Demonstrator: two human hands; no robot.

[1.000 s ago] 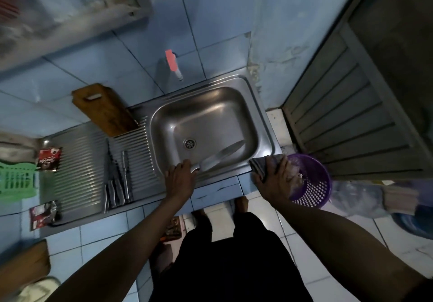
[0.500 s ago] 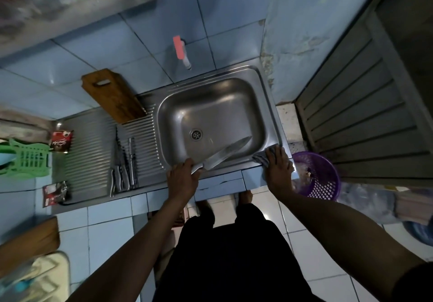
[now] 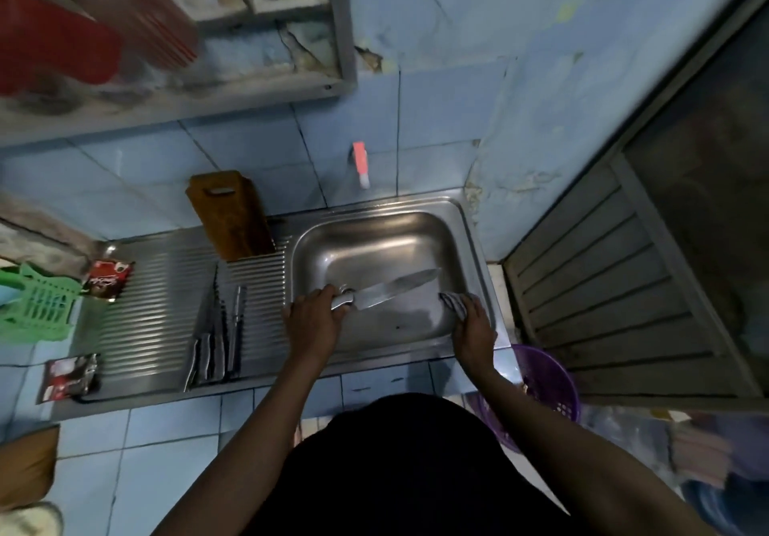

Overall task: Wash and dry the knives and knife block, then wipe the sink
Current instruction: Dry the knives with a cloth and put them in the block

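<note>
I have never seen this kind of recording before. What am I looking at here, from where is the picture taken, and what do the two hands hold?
There is no machine here. A person wears a wide-angle camera on the head, and it looks forward and down, so you see their own two arms from above.

They stand at a steel sink set in a blue-tiled counter. The left hand grips the handle of a large knife, whose blade lies across the basin. The right hand holds a striped cloth inside the basin, near its right wall.

On the ribbed draining board to the left lie several more knives side by side. Behind them a wooden knife block leans toward the wall. Two small red packets and a green basket are further left. A purple basket stands on the floor at the right.
</note>
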